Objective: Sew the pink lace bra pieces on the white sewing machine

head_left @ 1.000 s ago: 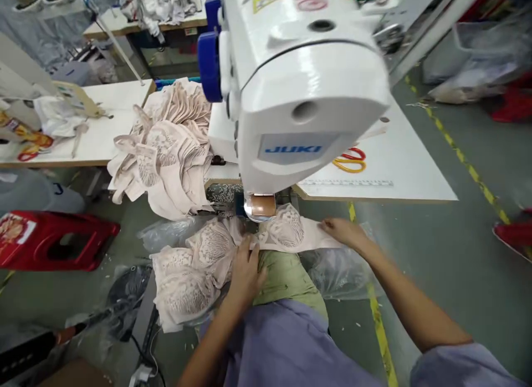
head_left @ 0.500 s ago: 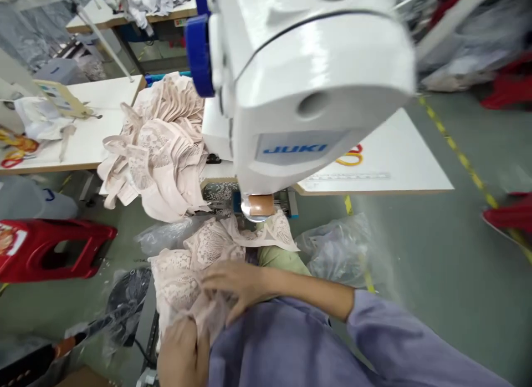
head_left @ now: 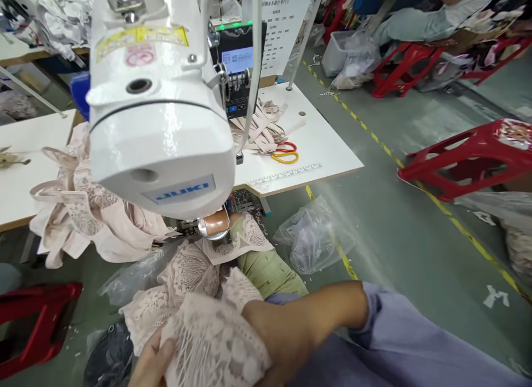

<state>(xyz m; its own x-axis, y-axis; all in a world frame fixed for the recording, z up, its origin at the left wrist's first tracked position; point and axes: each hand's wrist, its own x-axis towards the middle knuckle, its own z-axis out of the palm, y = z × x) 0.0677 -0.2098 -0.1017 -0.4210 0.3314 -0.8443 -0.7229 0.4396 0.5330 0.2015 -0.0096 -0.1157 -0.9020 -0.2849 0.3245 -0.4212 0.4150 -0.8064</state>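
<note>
A beige lace bra cup piece (head_left: 216, 337) is raised close to me above my lap. My left hand (head_left: 152, 356) pinches its left edge, thumb on the near side. At its right, my right hand (head_left: 282, 331) grips the same bra, its fingers hidden behind the lace. More lace bra cups (head_left: 187, 270) lie across my lap, and a lace strip rests over my green-clad knee (head_left: 266, 270). Just beyond is the white sewing machine (head_left: 162, 154), its needle area hidden from view.
Stacked beige bras (head_left: 95, 204) hang off the table left of the machine. On the right tabletop lie scissors (head_left: 285, 152), loose straps (head_left: 266, 123) and a printed ruler (head_left: 286, 174). A plastic bag (head_left: 316, 237) sits on the floor; a red stool (head_left: 469, 154) stands far right.
My view has swung to the right. The bra piece has come up off my lap toward me, with both hands now at its sides; before, my right hand lay spread over the lace.
</note>
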